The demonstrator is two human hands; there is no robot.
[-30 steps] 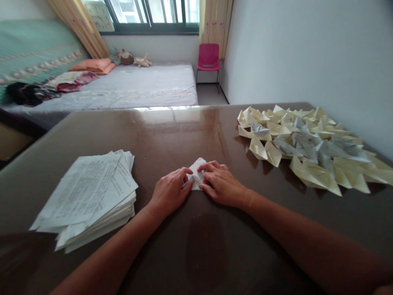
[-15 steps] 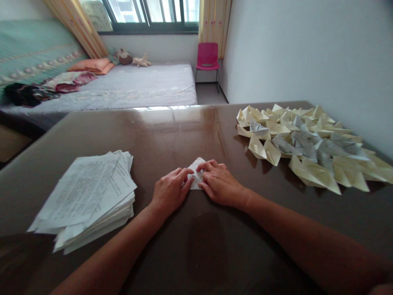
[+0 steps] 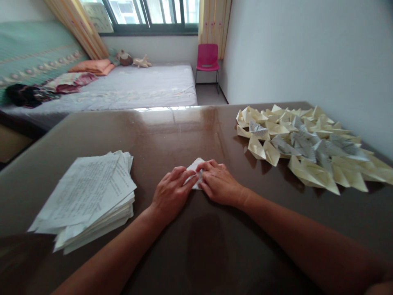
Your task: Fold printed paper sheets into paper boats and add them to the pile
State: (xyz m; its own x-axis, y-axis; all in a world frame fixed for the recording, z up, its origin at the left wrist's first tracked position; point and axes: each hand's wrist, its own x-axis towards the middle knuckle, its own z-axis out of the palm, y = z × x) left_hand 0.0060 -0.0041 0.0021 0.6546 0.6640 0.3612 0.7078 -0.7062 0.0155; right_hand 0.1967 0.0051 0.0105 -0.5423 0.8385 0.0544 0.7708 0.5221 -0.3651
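A small white piece of folded paper lies flat on the brown table, its jagged top corner showing between my hands. My left hand grips it from the left, with the index finger stretched across its face towards the other hand. On the right side, my right hand holds the paper down with curled fingers and the thumb at its lower edge. Much of the sheet is covered by my fingers, so its exact folds are hidden.
A stack of written paper sheets sits at the left of the glossy table. Several cream and grey folded paper boats crowd the right side by the wall. Beyond are a bed and a pink chair.
My left hand has shifted slightly right, its index finger now reaching further over the paper. My right hand and the paper stay nearly in place.
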